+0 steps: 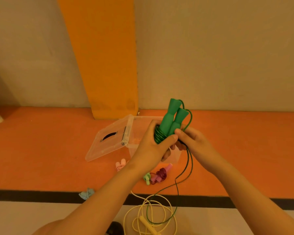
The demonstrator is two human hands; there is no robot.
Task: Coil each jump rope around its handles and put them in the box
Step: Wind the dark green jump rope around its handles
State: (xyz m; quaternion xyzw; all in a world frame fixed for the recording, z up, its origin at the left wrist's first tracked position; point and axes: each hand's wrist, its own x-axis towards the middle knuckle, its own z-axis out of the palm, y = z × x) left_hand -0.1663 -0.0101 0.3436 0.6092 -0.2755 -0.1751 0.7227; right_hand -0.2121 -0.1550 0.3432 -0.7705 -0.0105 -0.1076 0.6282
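Note:
My left hand point(152, 146) grips the two green handles point(172, 119) of a green jump rope, held side by side and pointing up, with several turns of cord wound around their lower ends. My right hand point(192, 141) pinches the green cord point(187, 164) beside the handles; its loose part hangs down to the floor. Behind my hands stands the clear plastic box point(141, 123), its lid point(109, 139) hinged open to the left. What lies inside the box is hard to make out.
On the orange floor lie coiled ropes: pink point(120, 165), purple with a dark red cord point(159, 175), light green point(147, 178) and light blue point(86, 194). A loose yellow rope point(143, 219) sprawls by my feet. An orange pillar point(109, 65) and a beige wall rise behind.

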